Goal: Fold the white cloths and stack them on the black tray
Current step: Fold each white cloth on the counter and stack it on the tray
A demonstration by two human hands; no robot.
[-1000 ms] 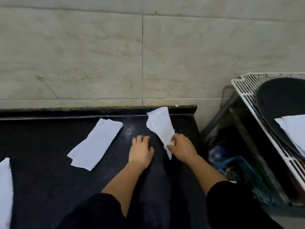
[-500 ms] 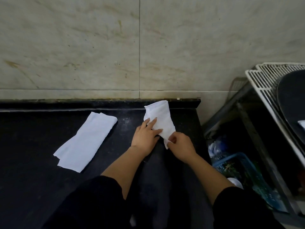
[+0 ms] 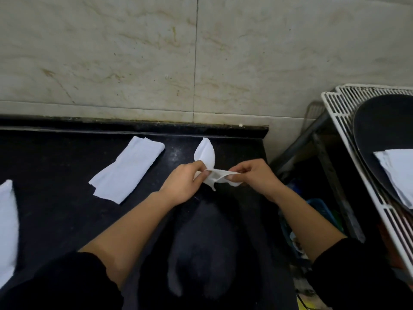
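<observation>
— Whereas the cloth (image 3: 205, 154) was pressed to the table (image 3: 55, 198) under the left hand (image 3: 185, 182) half a second ago, with one corner pinched by the right hand (image 3: 252, 175), it is now raised off the surface. What is to be read from that?

— A fold is judged to be under way. The near edge is stretched between the two hands. The left fingers (image 3: 200, 167) are clamped on one end of it and the right fingers (image 3: 237, 170) on the other, thumb against fingertips. The rest of the cloth is seen pointing toward twelve o'clock. Whether its tip touches the table cannot be told.

— And the other pieces?

— A second cloth (image 3: 127, 168), laid as a long strip, is found at ten o'clock of the hands, well apart from them. A third cloth (image 3: 7, 220) is cut off by the frame at eight o'clock. At three o'clock the black tray (image 3: 384, 135) is seen on a white wire rack (image 3: 339, 113), with a stack of folded cloths (image 3: 400, 168) already placed on it.

— How much is left?

— Part of the task is taken as done, given that stack. The held cloth has yet to be doubled over, and a carry toward three o'clock will be needed afterwards. Two more cloths are left on the table.
</observation>
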